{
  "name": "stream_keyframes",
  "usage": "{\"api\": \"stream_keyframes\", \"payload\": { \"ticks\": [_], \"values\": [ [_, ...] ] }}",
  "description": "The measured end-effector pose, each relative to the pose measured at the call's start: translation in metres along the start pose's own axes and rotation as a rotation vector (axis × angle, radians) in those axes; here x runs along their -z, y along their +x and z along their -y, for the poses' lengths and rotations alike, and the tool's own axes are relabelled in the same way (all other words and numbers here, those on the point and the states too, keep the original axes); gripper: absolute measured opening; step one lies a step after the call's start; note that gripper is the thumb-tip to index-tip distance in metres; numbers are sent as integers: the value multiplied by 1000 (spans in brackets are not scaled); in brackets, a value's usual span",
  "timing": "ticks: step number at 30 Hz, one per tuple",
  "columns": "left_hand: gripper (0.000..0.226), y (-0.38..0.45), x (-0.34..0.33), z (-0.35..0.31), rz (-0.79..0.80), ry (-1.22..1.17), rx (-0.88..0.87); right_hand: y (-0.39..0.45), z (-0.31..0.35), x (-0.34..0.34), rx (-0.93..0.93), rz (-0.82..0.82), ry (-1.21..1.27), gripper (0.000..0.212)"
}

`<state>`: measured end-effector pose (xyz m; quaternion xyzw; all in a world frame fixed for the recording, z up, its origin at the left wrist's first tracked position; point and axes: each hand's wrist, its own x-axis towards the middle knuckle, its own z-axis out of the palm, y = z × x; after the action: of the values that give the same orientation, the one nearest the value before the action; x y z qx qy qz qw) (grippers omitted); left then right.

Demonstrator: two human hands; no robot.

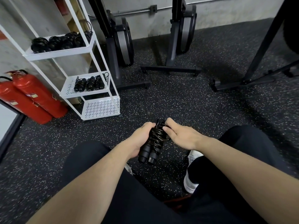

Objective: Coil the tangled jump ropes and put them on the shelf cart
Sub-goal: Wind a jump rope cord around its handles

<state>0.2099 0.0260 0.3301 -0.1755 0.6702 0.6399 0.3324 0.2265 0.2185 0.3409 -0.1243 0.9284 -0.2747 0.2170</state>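
Observation:
A black jump rope [156, 139] hangs between my knees, its cord wound in loops around its two handles, which point down toward me. My left hand [140, 139] grips the bundle from the left side. My right hand [181, 136] pinches the cord near the top of the bundle. The white shelf cart [90, 88] stands at the left on the floor. Several coiled black ropes [59, 42] lie on its upper tray, and three more coiled ropes [89, 84] lie on the middle tray. The bottom tray [101, 108] holds nothing.
Two red fire extinguishers [32, 97] lean beside the cart at the far left. Black exercise machines [176, 46] on floor stands line the back wall. A dark frame [258, 62] stands at the right. The floor is black speckled rubber [186, 101].

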Motion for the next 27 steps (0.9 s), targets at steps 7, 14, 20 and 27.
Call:
{"api": "stream_keyframes", "payload": {
  "ticks": [7,14,20,27],
  "values": [
    [25,3,9,1,98,66,-68,6,-10,4,65,-8,-141,16],
    [30,-2,15,-3,261,93,-57,-1,-11,0,118,-76,-318,26],
    [17,-3,9,-5,234,52,-91,1,-2,-1,196,-196,-353,27],
    [32,-1,18,-2,283,70,-72,0,-5,2,197,-189,-438,32]
  ]
}}
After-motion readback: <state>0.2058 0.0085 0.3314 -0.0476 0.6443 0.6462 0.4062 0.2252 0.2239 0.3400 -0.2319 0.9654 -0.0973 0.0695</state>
